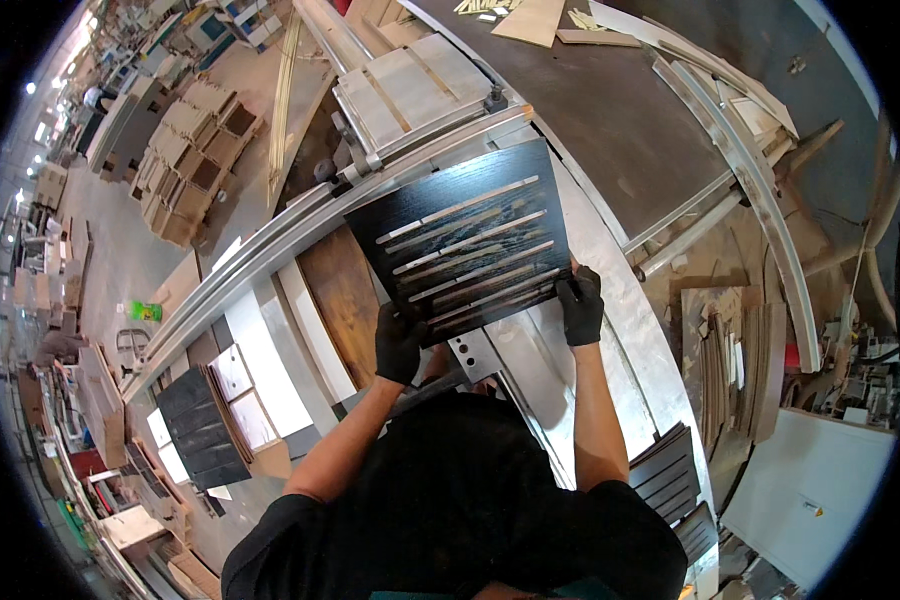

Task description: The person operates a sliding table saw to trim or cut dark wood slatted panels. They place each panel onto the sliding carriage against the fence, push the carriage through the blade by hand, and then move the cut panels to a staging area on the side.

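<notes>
A dark wooden panel [470, 182] with several long parallel slots is held up in front of me, tilted. The slots have pale edges, and parts of the bench show through them. My left hand [400, 342], in a black glove, is closed on the panel's near left corner. The near right corner is gripped by my right hand [580, 305], also gloved, its thumb over the face. Fingers under the panel are hidden. Beneath it lie a metal machine table [610, 350] and a brown wooden board [340, 285].
Dark slotted panels [665, 475] are stacked at the near right edge of the table. Another dark stack [198, 428] lies to the left. A long metal rail [270, 240] runs diagonally beyond the panel. Scrap boards [730, 360] stand at the right; pallets of boards [190, 155] are farther left.
</notes>
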`<state>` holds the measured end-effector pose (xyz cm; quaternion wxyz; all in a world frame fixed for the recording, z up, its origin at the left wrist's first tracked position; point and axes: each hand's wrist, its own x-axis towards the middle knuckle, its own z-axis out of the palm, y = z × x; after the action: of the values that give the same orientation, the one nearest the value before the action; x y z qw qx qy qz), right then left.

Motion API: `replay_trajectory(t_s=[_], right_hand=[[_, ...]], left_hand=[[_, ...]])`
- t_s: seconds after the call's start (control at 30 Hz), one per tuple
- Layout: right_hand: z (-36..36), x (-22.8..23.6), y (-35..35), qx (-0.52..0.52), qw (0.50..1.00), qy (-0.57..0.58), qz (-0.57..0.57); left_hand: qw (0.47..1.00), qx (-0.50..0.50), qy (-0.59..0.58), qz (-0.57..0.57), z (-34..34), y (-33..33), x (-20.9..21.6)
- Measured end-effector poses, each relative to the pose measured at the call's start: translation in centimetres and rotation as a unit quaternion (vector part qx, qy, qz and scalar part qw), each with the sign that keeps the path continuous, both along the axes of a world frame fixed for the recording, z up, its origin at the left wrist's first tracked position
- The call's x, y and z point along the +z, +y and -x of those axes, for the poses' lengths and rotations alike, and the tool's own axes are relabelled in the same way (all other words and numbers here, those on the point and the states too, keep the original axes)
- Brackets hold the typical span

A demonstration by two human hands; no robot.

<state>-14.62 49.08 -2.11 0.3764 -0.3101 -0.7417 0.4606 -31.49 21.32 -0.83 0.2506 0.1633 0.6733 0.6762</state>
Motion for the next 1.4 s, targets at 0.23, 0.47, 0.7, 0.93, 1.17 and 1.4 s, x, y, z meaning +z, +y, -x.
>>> replay_trajectory(t_s=[0.23,0.47,0.7,0.93,1.17,1.4], right_hand=[[-2.7,0.9,-0.9,-0.009,0.992,0.009,0.126],[-5.8,1.1,-1.5,-0.011,0.972,0.045,0.229],[-8.1,-1.1,-2.1,-0.052,0.954,0.079,0.284],[-9.4,-0.6,-2.5,-0.066,0.983,0.009,0.173],[-9.7,-0.3,-3.0,-0.065,0.977,0.038,0.202],[-9.6,-0.3,-2.6,-0.052,0.979,0.045,0.192]], left_hand=[[0.998,-0.008,0.066,0.019,0.4,0.7,1.2],[0.991,-0.046,0.113,0.051,-0.3,2.6,4.1],[0.989,-0.113,0.093,0.022,0.0,2.7,1.8],[0.981,-0.114,0.138,0.072,-1.3,3.3,4.3],[0.972,-0.095,0.194,0.093,-0.5,3.0,3.6],[0.988,-0.069,0.125,0.053,-0.1,2.9,2.6]])
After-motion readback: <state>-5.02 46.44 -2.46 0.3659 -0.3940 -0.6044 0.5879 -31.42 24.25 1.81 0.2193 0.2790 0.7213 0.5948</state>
